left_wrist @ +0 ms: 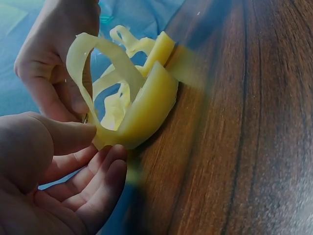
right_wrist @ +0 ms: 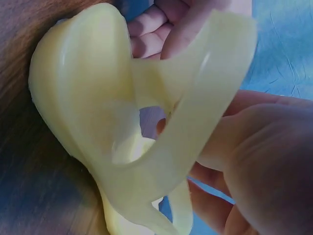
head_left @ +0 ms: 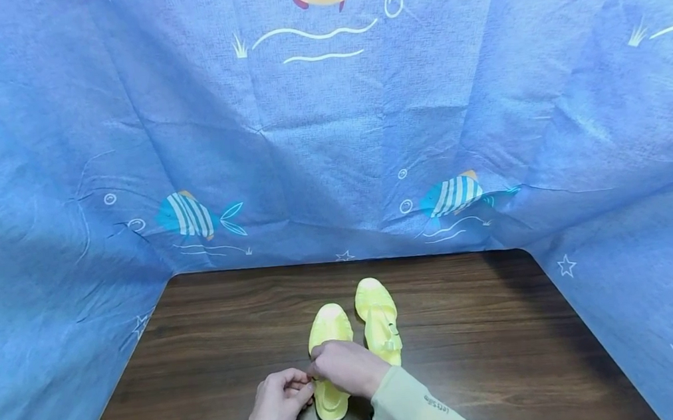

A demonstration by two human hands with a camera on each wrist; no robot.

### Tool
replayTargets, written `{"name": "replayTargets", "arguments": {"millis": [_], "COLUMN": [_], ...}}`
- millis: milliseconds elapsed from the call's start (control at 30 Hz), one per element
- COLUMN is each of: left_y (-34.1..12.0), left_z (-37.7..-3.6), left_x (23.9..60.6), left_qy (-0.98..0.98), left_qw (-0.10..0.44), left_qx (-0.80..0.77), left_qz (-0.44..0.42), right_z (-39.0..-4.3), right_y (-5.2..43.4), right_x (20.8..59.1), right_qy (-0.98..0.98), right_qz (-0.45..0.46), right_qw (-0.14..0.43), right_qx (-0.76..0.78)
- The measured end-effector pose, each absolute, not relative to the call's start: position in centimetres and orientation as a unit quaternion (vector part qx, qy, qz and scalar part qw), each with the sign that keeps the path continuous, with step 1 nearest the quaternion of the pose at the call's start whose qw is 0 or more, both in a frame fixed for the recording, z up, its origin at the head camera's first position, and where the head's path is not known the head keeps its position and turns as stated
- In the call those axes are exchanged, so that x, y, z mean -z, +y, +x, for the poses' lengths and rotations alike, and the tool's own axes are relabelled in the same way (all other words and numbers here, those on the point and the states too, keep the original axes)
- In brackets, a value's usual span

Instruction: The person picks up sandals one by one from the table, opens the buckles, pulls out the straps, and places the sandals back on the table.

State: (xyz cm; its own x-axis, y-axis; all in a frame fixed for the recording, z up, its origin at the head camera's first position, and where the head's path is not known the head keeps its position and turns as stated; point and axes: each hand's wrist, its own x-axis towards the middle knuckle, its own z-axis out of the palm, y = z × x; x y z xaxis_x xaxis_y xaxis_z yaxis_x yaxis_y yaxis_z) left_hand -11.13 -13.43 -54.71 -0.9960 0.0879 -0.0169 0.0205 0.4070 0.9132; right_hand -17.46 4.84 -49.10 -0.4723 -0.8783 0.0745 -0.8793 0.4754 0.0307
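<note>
Two yellow jelly sandals lie side by side on the dark wooden table point(head_left: 473, 331). Both hands work at the left sandal point(head_left: 330, 327), near its heel. My right hand point(head_left: 344, 368) reaches over it and pinches the thin heel strap point(left_wrist: 85, 46), lifting it into a loop point(right_wrist: 205, 107). Beside it, my left hand point(head_left: 281, 401) holds the heel's edge point(left_wrist: 146, 105) between thumb point(left_wrist: 68, 137) and fingers point(left_wrist: 105, 171). The right sandal point(head_left: 378, 316) lies untouched just beyond the right hand, its strap and buckle showing.
Blue cloth printed with fish point(head_left: 330, 137) hangs behind and on both sides of the table, close to its edges. Bare wood lies to the left point(head_left: 205, 355) and right of the sandals.
</note>
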Motion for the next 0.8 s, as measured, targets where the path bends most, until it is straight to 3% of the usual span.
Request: {"name": "replayTargets", "arguments": {"millis": [267, 800], "left_y": [-13.52, -13.42], "left_z": [-11.1, -11.05], "left_x": [54.9, 54.95], "left_qy": [0.828, 0.815], "left_qw": [0.03, 0.047], "left_qx": [-0.559, -0.577], "left_qz": [0.03, 0.02], "right_z": [-17.64, -17.81], "right_y": [4.88, 4.57], "right_x": [49.07, 48.97], "right_qy": [-0.875, -0.874], "right_qz": [0.482, 0.473], "right_qw": [-0.03, -0.069], "right_qx": [-0.043, -0.092]}}
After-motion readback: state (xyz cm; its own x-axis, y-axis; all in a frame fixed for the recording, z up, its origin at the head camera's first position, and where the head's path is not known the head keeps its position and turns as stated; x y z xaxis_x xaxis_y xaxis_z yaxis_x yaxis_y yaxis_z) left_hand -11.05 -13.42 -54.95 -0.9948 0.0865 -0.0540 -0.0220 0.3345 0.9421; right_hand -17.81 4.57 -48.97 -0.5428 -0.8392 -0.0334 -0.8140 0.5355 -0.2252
